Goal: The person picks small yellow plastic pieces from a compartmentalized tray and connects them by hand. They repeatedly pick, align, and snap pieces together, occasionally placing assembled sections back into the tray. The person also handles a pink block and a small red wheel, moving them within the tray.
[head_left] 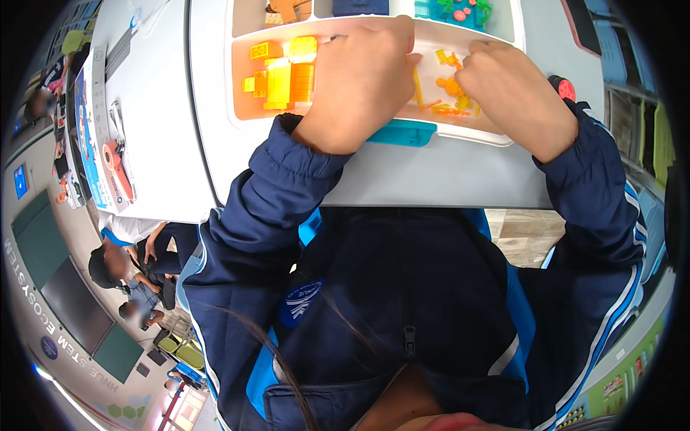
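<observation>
My left hand [366, 79] is over the middle of a white sorting tray [241, 104], its fingers curled and turned away. What they hold, if anything, is hidden. Beside its thumb is a thin yellow strip [417, 85]; I cannot tell whether the hand touches it. To its left, yellow building bricks [279, 85] sit in the near compartment. My right hand [514, 90] reaches in from the right, fingers bent down at small orange and yellow pieces [453, 87]. Its fingertips are mostly hidden, so any piece in them cannot be made out.
Far compartments hold brown bricks [287, 10], dark blue bricks [359, 7] and teal, pink and green pieces [460, 11]. A teal latch [406, 133] juts from the tray's near side. An orange-handled tool [117, 169] lies on the left table. Other people sit at far left.
</observation>
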### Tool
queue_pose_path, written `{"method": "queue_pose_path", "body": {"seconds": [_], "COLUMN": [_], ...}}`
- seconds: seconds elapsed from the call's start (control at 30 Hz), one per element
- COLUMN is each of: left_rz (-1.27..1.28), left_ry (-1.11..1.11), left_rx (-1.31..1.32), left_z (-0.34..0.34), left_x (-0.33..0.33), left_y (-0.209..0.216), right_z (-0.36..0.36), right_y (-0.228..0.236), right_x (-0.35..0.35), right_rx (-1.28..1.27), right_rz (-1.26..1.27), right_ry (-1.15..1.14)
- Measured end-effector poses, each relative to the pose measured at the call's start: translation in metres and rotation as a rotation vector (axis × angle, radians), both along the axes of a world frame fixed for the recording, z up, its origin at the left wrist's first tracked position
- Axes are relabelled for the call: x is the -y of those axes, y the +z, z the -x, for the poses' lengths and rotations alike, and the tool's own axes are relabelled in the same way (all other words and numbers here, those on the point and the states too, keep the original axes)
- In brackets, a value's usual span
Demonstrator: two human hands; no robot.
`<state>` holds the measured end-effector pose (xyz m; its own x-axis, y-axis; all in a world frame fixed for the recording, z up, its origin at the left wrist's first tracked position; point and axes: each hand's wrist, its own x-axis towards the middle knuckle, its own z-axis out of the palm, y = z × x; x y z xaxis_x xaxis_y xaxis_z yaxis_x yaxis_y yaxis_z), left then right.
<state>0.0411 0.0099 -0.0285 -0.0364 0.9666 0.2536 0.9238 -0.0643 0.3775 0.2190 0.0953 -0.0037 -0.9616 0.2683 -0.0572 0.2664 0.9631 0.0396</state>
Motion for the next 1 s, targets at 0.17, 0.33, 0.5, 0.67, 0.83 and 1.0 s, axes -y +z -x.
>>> {"method": "queue_pose_path", "body": {"seconds": [0.17,0.33,0.5,0.67,0.83,1.0], "left_rz": [0.096,0.153,0.124,0.076,0.155,0.102], "left_ry": [-0.143,-0.455,-0.729,-0.851,-0.893,-1.003], "left_rx": [-0.045,-0.055,-0.09,-0.192,-0.248,-0.141], "left_z": [0.006,0.01,0.005,-0.014,-0.018,-0.026], "left_x": [0.0,-0.012,-0.029,-0.041,-0.045,-0.061], "left_y": [0.004,0.016,0.009,0.002,0.006,0.009], "right_z": [-0.007,-0.007,-0.012,-0.046,-0.091,-0.102], "right_y": [-0.006,0.002,0.049,0.108,0.107,0.108], "right_x": [-0.01,-0.013,-0.004,0.008,0.017,0.043], "right_rx": [-0.074,-0.112,-0.034,-0.012,-0.127,-0.194], "right_rz": [0.106,0.175,0.208,0.053,0.187,0.23], "right_ry": [0.074,0.084,-0.022,-0.215,-0.327,-0.462]}}
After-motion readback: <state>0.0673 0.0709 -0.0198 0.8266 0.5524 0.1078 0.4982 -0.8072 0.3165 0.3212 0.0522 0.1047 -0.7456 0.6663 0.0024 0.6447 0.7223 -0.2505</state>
